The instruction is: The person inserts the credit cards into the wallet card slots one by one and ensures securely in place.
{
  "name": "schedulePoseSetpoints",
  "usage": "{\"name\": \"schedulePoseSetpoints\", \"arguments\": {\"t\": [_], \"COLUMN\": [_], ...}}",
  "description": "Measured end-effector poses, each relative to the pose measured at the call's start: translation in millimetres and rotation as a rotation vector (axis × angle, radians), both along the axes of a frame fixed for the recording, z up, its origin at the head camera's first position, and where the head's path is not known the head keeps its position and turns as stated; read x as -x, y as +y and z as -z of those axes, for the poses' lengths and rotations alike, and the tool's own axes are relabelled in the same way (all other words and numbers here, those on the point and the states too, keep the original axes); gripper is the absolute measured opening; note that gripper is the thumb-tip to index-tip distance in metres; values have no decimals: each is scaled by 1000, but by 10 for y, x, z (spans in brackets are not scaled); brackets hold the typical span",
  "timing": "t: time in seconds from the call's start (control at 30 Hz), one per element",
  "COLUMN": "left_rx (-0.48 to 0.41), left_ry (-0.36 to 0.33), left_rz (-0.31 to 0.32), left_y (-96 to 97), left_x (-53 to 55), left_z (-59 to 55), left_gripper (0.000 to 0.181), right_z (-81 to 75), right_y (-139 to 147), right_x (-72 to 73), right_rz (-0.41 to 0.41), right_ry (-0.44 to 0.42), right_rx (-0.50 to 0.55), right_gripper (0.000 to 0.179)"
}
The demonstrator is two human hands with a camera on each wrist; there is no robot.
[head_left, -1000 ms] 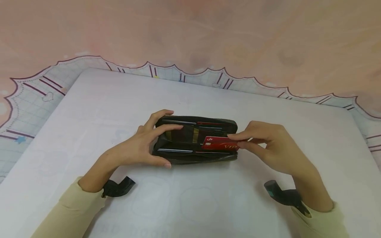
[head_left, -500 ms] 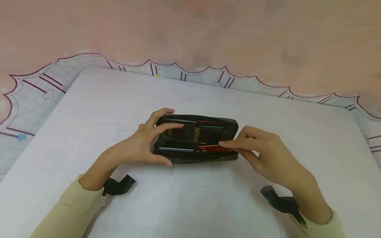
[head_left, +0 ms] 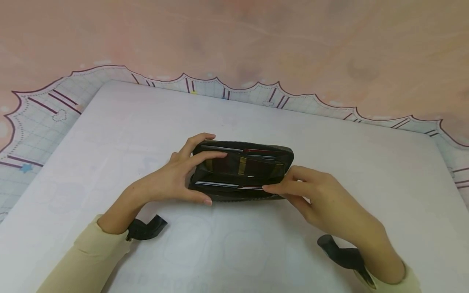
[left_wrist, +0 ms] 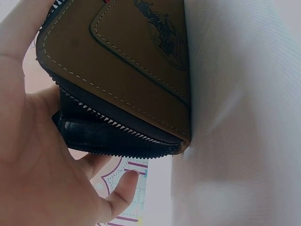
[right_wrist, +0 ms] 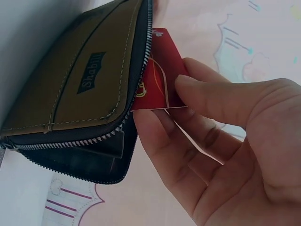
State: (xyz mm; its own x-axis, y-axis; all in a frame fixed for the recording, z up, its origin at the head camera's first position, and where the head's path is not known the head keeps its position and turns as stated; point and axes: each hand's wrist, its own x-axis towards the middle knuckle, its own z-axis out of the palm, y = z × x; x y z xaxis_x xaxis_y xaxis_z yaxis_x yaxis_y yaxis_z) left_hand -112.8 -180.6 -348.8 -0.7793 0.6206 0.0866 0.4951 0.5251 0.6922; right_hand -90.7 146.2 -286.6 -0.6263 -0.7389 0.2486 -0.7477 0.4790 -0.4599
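An unzipped wallet (head_left: 223, 177) stands with its mouth up, cards in its slots, dark inside and brown outside (right_wrist: 70, 101). My left hand (head_left: 174, 175) holds its left end, thumb on the near side, one finger reaching over into the mouth and another at the far side. At the right end my right hand (head_left: 322, 197) pinches a red card (right_wrist: 162, 70) between thumb and fingers. Part of that card is down inside the near section of the wallet; in the head view only its thin top edge shows beside the fingertips. The left wrist view shows the zip's teeth (left_wrist: 113, 122) spread apart.
The wallet rests on a white tabletop (head_left: 227, 248). Behind the table hangs or lies a peach cloth (head_left: 234, 40) with a scalloped printed border. A black device is strapped at the left wrist (head_left: 146, 228) and another at the right wrist (head_left: 340, 252).
My right hand has moved down and slightly left, taking the red card from above the wallet's middle into the near slot. The left hand keeps its hold on the wallet.
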Motion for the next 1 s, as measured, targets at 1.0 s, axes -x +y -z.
{"name": "schedulePoseSetpoints", "arguments": {"t": [1.0], "left_rx": [-15], "left_ry": [36], "left_rz": [19], "left_y": [3], "left_x": [8], "left_z": [-20], "left_gripper": [90], "right_z": [-82], "right_y": [-68], "right_x": [-172], "right_rz": [-45], "right_ry": [145], "right_rx": [-130], "right_gripper": [41]}}
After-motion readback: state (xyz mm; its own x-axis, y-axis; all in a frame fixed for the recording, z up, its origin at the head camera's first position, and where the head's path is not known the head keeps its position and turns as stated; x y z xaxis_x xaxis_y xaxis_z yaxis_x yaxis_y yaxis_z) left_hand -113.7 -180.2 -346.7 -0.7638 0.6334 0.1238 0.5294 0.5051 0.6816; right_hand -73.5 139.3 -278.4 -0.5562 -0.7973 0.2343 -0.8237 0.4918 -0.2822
